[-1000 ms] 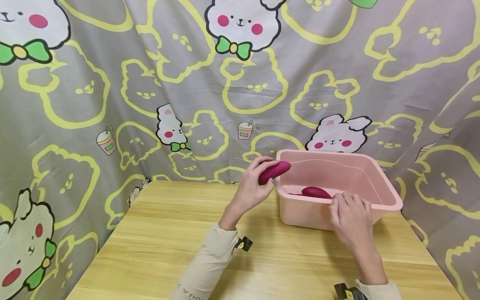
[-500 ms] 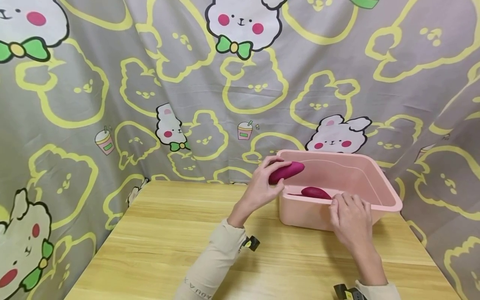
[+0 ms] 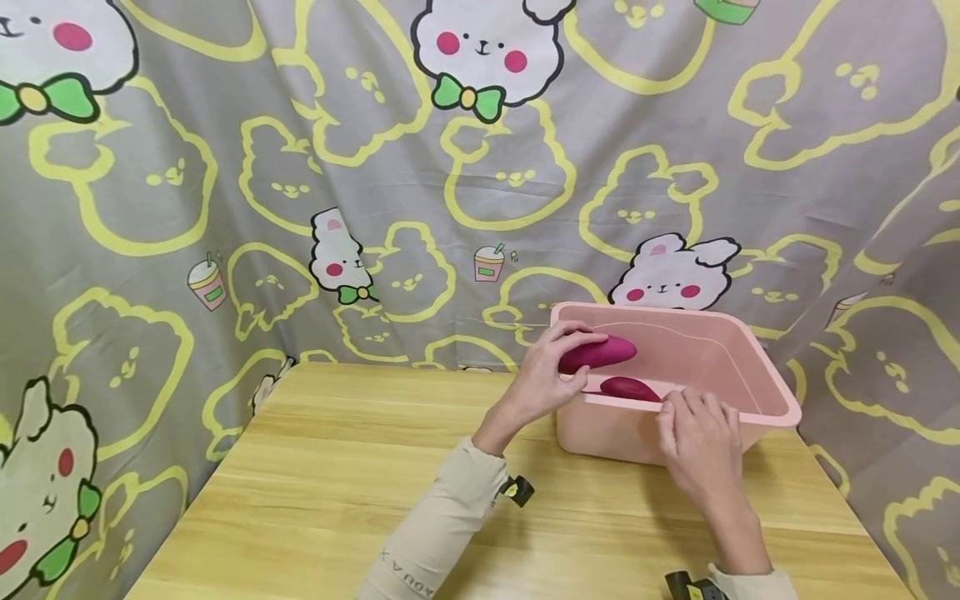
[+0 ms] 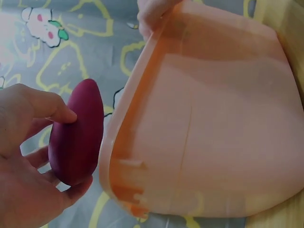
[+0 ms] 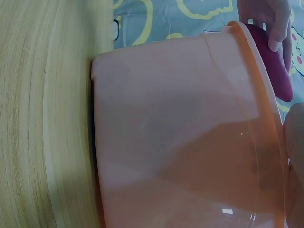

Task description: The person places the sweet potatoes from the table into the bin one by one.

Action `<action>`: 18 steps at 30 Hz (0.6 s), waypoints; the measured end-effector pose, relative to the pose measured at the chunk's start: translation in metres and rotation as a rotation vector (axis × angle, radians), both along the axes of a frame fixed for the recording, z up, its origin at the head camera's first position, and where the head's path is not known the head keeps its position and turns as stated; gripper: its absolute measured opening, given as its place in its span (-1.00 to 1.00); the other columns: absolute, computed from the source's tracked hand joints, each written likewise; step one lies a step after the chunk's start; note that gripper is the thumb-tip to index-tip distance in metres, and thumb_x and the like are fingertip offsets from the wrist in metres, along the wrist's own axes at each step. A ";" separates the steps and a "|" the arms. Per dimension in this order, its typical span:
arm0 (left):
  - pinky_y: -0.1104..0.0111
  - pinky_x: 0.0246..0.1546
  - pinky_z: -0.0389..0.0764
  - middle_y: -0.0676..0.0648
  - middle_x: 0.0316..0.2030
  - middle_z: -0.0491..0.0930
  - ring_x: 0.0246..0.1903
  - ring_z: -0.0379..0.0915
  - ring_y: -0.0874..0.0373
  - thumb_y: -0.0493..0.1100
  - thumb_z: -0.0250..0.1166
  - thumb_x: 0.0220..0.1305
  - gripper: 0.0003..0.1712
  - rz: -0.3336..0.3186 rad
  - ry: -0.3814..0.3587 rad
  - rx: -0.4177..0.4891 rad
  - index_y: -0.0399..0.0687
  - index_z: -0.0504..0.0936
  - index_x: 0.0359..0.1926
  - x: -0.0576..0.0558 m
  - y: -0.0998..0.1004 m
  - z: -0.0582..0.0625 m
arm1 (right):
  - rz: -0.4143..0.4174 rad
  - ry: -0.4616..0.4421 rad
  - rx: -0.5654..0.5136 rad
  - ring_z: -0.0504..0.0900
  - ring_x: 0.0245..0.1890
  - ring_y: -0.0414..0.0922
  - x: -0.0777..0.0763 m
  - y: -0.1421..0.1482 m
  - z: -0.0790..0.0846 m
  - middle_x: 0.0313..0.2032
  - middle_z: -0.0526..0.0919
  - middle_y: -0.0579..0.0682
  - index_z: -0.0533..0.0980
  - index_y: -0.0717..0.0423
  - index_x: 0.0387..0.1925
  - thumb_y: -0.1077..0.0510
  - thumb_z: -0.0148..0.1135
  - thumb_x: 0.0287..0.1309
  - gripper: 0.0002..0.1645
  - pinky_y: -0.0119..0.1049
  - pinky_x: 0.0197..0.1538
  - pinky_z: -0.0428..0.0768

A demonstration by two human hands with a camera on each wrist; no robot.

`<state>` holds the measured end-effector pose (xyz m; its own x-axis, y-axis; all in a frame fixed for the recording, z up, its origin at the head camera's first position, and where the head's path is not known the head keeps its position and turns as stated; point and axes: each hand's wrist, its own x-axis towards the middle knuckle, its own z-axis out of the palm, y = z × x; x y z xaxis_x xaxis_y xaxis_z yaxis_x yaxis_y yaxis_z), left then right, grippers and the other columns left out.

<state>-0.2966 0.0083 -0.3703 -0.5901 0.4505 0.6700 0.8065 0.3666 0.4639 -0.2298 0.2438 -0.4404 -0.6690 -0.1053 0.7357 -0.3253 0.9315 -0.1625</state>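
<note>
Over the left end of a pink plastic bin [image 3: 609, 432], my left hand [image 3: 542, 377] holds a smooth purple-red sweet potato [image 3: 602, 353] between thumb and fingers. The left wrist view shows this sweet potato [image 4: 78, 135] tapering at its upper end, close beside the rim of the bin [image 4: 223, 123]. A second sweet potato [image 3: 628, 387] lies inside the bin, its lower part hidden by the front wall. With fingers curled over the front rim, my right hand [image 3: 701, 442] grips the bin. Only part of that hand [image 5: 295, 156] shows in the right wrist view.
The bin stands on a wood-grain table [image 3: 337, 475] near its back right. A grey curtain [image 3: 405, 192] printed with rabbits and yellow outlines hangs behind the table and along both sides.
My left hand has carried the sweet potato rightward, from beside the bin's left rim to over its opening. My right hand has stayed on the front rim.
</note>
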 end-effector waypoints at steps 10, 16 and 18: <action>0.50 0.14 0.28 -0.03 0.10 0.49 0.16 0.30 0.29 -0.26 0.35 0.07 -0.51 -0.027 -0.006 -0.025 -0.04 0.57 0.09 -0.002 0.009 -0.008 | 0.003 0.005 -0.004 0.38 -0.29 0.12 0.000 -0.001 0.001 -0.41 0.48 0.07 0.40 0.12 -0.43 0.09 -0.17 0.29 -0.72 0.08 -0.10 0.23; 0.49 0.10 0.32 0.00 0.07 0.47 0.12 0.31 0.29 -0.25 0.37 0.05 -0.50 -0.010 -0.013 -0.041 0.00 0.58 0.09 -0.004 0.013 -0.013 | -0.002 -0.001 -0.006 0.37 -0.30 0.12 -0.001 0.000 0.000 -0.42 0.47 0.07 0.39 0.12 -0.43 0.09 -0.17 0.29 -0.72 0.08 -0.11 0.23; 0.48 0.09 0.32 0.01 0.06 0.48 0.11 0.33 0.29 -0.25 0.36 0.05 -0.50 -0.007 -0.016 -0.046 0.01 0.58 0.09 -0.005 0.014 -0.014 | -0.001 -0.004 -0.006 0.37 -0.29 0.12 -0.001 0.000 0.000 -0.41 0.47 0.07 0.40 0.12 -0.43 0.09 -0.17 0.29 -0.72 0.08 -0.11 0.23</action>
<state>-0.3012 0.0218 -0.3847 -0.5970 0.4846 0.6393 0.8020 0.3820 0.4593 -0.2309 0.2437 -0.4403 -0.6718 -0.1004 0.7339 -0.3236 0.9310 -0.1689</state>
